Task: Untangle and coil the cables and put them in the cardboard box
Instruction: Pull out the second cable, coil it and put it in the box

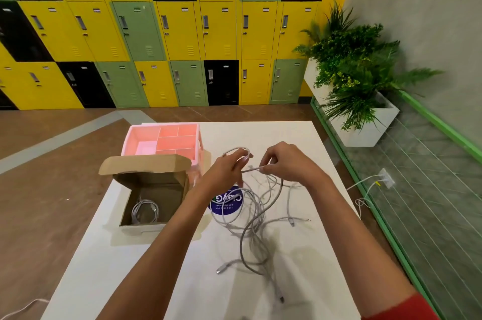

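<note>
Left hand pinches a small loop of grey cable, right of the cardboard box; right hand pinches the same strand, farther right; tangle on the table right of the box; coiled cable inside it.

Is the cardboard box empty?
No, a coiled grey cable lies on the bottom of the open cardboard box.
</note>
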